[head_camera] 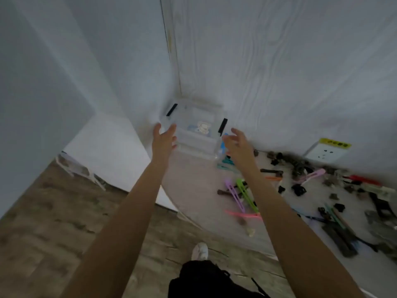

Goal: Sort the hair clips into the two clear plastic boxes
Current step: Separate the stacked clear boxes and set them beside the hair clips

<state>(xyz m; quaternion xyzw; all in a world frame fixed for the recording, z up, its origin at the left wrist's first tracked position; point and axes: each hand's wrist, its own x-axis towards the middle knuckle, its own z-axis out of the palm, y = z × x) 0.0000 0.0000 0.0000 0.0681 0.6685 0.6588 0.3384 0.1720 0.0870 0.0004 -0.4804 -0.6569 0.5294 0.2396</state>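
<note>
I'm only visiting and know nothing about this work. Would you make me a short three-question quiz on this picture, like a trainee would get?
1. True or false: the left hand and the right hand both already hold hair clips.
2. Where do the clear plastic boxes stand? A) on the wooden floor B) stacked in the wall corner at the far end of the table C) on the person's lap
3. Fill in: the purple clip lies right beside a ____ clip.

Key
1. False: both hands are open, reaching either side of the boxes.
2. B
3. green
</note>
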